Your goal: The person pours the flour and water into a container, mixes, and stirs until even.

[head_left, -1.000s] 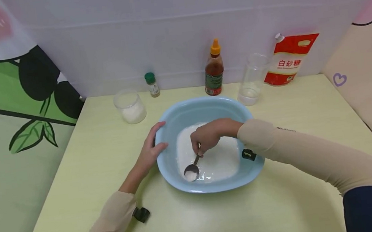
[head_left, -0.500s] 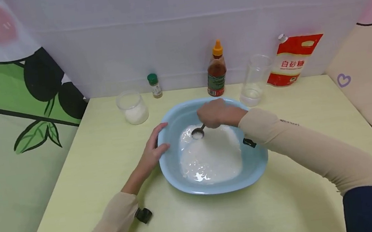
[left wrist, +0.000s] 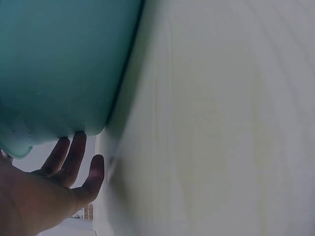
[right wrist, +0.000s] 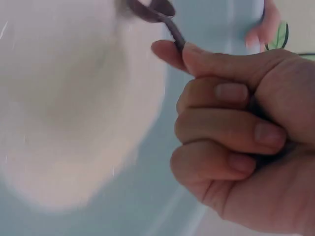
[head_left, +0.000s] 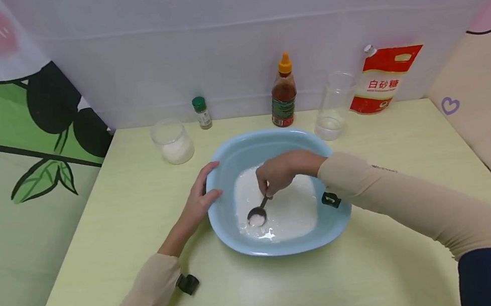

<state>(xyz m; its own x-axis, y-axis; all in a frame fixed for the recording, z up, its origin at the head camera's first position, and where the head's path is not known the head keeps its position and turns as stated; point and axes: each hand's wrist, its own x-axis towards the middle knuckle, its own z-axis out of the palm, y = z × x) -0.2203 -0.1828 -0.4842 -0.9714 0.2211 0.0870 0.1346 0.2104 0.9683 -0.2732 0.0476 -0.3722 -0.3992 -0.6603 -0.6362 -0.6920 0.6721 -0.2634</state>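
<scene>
A pale blue plastic basin (head_left: 283,248) holds a shallow white liquid (head_left: 291,213). At its left side, my left hand (head_left: 198,198) grips the rim, the thumb on top. In the left wrist view the other fingers (left wrist: 76,152) reach under, with fingertips against the outer wall. Over the liquid, my right hand (head_left: 277,172) holds a dark spoon (head_left: 257,216) by its handle, the bowl low at the liquid's surface with some white in it. The right wrist view shows thumb and forefinger pinching the handle and the remaining fingers curled into the palm.
Behind the basin stand a glass cup (head_left: 174,143) with white contents, a small green-capped jar (head_left: 201,112), a sauce bottle (head_left: 283,95), a tall clear glass (head_left: 333,107) and a red-and-white sugar pouch (head_left: 380,79). A cloth-covered wall (head_left: 226,64) rises behind the table (head_left: 289,294).
The spoon and my right hand went from the near left of the liquid to its far side, then back toward the near left. My left hand keeps its hold on the rim.
</scene>
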